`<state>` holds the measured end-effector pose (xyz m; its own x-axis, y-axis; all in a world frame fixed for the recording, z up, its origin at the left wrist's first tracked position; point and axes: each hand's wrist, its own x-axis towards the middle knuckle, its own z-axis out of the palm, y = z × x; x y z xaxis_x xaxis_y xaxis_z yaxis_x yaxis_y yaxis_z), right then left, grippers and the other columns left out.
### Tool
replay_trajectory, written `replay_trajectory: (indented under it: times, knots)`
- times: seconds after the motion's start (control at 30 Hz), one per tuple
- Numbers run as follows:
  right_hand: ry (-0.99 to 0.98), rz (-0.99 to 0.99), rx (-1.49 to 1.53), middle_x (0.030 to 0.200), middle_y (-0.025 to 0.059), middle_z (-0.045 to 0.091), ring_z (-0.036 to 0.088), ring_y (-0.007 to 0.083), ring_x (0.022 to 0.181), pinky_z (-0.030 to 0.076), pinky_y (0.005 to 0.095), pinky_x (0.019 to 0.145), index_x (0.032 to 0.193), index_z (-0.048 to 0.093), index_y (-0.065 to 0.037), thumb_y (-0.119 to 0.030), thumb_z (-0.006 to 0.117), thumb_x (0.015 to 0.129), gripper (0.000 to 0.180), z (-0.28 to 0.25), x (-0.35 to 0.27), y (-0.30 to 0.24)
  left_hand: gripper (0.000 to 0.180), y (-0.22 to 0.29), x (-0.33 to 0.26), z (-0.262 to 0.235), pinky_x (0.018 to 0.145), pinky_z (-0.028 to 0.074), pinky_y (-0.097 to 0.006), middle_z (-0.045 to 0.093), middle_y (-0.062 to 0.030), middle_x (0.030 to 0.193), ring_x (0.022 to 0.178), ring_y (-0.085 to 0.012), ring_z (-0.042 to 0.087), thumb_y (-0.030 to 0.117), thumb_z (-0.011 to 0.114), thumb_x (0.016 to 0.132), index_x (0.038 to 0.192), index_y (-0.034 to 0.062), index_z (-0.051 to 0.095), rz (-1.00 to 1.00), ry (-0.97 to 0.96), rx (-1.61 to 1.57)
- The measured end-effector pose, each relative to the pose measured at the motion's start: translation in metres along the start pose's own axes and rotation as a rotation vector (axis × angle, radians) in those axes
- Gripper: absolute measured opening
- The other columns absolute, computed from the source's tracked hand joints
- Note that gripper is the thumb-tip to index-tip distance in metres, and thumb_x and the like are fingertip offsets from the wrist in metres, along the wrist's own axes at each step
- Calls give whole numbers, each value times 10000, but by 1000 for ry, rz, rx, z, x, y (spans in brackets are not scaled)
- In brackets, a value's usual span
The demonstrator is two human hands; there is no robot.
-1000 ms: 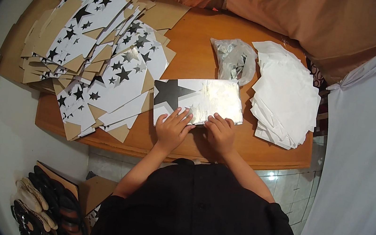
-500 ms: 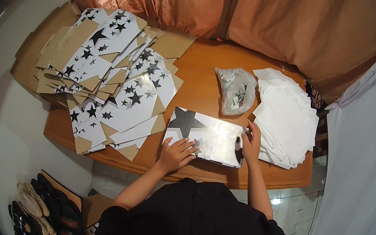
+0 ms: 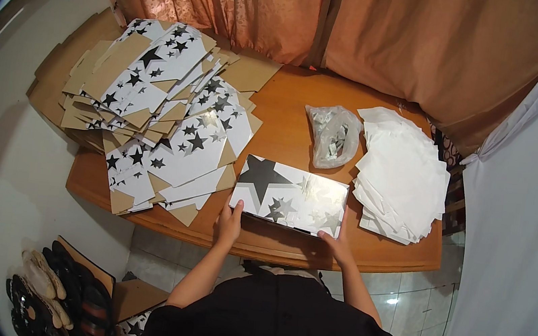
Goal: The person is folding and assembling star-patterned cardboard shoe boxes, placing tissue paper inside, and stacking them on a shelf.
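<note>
A closed white cardboard box (image 3: 308,204) printed with black and silver stars lies in front of me near the table's front edge. My left hand (image 3: 228,225) grips its near left corner, thumb up against the edge and the other fingers mostly hidden. At the near right corner my right hand (image 3: 339,247) holds the box, its thumb on the top and its other fingers beside or under the side, out of sight. Whether the box rests fully on the table or is slightly raised, I cannot tell.
Flat star-printed cardboard blanks (image 3: 185,136) are heaped on the left of the wooden table (image 3: 284,102). Behind the box sits a clear plastic bag (image 3: 334,136) with small items inside. A stack of white paper sheets (image 3: 400,178) lies at right. Shoes (image 3: 55,296) stand at lower left.
Both hands have moved from the box's top and right end to its near corners and now grip it. The box's top now looks flat and shut.
</note>
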<state>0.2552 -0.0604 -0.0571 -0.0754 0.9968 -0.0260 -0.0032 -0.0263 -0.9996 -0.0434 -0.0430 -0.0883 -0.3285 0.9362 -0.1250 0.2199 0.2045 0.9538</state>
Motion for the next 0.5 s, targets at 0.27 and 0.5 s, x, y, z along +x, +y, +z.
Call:
replay_trajectory:
  times: [0.27, 0.5]
  knots:
    - [-30, -138, 57, 1423, 205, 217, 290, 277, 1287, 266, 359, 1042, 1450, -31, -68, -121, 707, 722, 1038, 24, 2, -48, 432, 51, -27, -19, 902, 406, -354, 603, -155, 1130, 1064, -289, 558, 346, 485, 908, 1227, 56, 507, 9, 250, -58]
    - [-187, -525, -351, 1455, 212, 206, 275, 341, 1308, 248, 422, 1054, 1435, 111, -70, -287, 855, 572, 1160, 30, -17, -84, 347, 65, -59, -73, 835, 399, -281, 592, -60, 994, 913, -129, 516, 274, 499, 930, 1070, -36, 565, 203, 498, -441]
